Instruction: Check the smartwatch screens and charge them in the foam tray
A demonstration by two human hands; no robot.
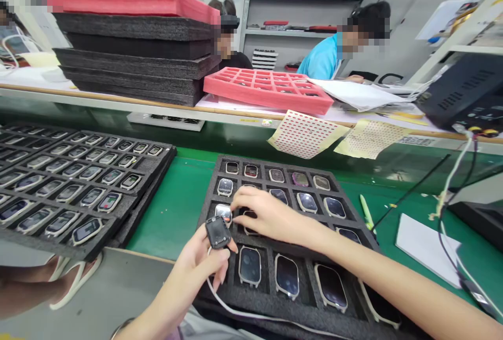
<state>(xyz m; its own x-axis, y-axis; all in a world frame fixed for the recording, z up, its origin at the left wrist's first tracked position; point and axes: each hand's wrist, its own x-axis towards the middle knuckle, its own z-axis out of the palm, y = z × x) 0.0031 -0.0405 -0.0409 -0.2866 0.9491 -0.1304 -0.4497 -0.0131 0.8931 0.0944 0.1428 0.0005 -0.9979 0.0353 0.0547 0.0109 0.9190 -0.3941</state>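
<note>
My left hand (196, 264) is closed around a small black square charging block (218, 233), with a white cable (236, 308) running from it toward the lower right. My right hand (267, 217) reaches over a black foam tray (208, 185) and pinches the right edge of a smartwatch case (223, 212) with a bright screen. That watch sits just above the block, which partly covers it. More strapless smartwatches lie in the tray's compartments, such as one (249, 265) in the front row. My right hand and forearm hide some of them.
At the left, another black foam tray (135, 185) holds many watch cases. Stacked foam trays (137, 36) and a red tray (267, 96) stand on the shelf ahead. To the right lie a green pen (367, 211), white paper (426, 248) and cables. Two people sit beyond.
</note>
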